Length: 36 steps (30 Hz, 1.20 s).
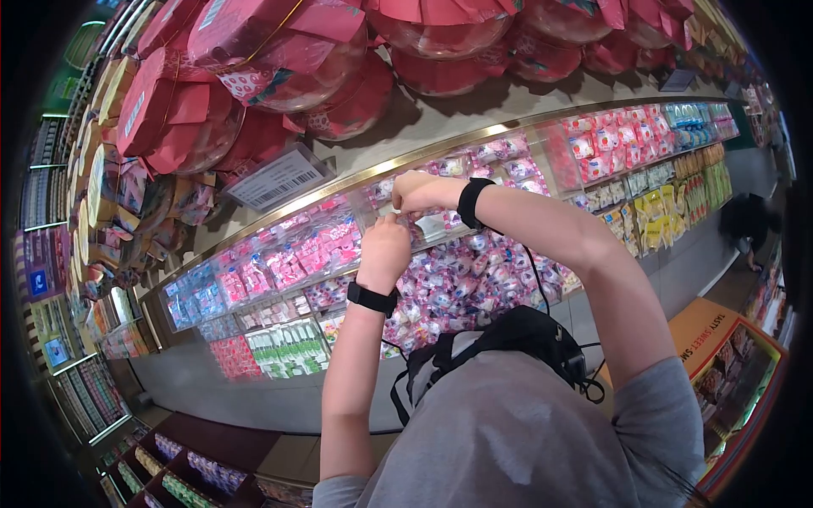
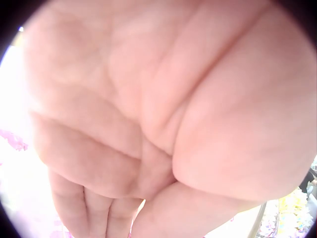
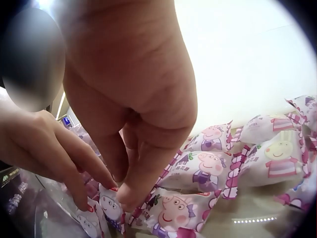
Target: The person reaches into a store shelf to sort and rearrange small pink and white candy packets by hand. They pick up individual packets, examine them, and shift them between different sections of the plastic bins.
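Observation:
In the head view the left hand [image 1: 385,250] and right hand [image 1: 428,193] meet over a shelf of small wrapped packets. From the top of the right wrist view, the right hand [image 3: 138,84] reaches down, thumb and finger pinching near the edge of a white-and-purple packet [image 3: 110,206] with a cartoon face. Beside it the left hand [image 3: 47,141] has its fingers fairly straight, their tips touching the packets. The palm of the left hand [image 2: 148,99] fills the left wrist view and hides its fingertips. Cartoon pig packets [image 3: 173,213] lie in rows at right.
Large red-wrapped tubs [image 1: 288,59] stand on the ledge above, behind a price tag [image 1: 279,179]. Pink bags [image 1: 313,250] fill compartments at left, and loose packets [image 1: 457,284] lie below the hands. An orange box [image 1: 711,339] is at lower right; a dark-clothed person [image 1: 749,222] is beyond.

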{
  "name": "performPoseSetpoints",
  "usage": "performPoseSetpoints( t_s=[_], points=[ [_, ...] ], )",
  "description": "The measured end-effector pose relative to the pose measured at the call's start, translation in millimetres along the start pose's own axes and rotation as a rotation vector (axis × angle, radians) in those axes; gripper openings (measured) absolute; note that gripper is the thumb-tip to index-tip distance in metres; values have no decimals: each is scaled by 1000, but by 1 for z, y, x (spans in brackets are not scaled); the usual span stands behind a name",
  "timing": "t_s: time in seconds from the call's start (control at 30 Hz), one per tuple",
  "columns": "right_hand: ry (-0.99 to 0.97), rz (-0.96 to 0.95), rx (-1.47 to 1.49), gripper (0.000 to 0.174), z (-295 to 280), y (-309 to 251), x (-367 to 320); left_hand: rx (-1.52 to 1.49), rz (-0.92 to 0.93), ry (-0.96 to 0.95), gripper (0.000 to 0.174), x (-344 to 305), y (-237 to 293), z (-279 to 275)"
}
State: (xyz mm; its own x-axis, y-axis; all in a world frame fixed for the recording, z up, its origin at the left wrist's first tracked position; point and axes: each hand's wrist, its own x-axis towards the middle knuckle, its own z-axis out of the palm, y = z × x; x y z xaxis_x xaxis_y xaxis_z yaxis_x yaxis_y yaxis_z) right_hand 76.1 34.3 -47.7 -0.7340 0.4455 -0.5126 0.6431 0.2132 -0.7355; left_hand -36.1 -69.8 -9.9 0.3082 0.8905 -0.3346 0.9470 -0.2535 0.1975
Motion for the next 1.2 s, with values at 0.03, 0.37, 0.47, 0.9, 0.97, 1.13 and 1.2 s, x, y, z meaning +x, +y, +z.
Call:
performPoseSetpoints(
  t_s=[0.03,0.37,0.47,0.9,0.97,1.13,1.2],
  points=[
    [31,30,23,16,-6,-3,-4,18,27,53,16,0,-1,3],
    [345,-7,-345,26,-8,-9,-2,-44,-66,12,19,1,6,-2],
    [498,-33,-387,26,0,-7,11,-43,-20,44,18,1,3,0],
    [263,-60,-375,18,1,-10,9,61,43,89,18,0,-3,10],
    [229,-74,-330,19,-2,-11,7,51,44,91,18,0,-2,10],
    [235,-35,-59,21,-1,-3,11,41,37,19,16,2,-3,7],
    [242,-23,-25,21,0,0,12,40,23,-45,18,2,-4,6]
  ],
)
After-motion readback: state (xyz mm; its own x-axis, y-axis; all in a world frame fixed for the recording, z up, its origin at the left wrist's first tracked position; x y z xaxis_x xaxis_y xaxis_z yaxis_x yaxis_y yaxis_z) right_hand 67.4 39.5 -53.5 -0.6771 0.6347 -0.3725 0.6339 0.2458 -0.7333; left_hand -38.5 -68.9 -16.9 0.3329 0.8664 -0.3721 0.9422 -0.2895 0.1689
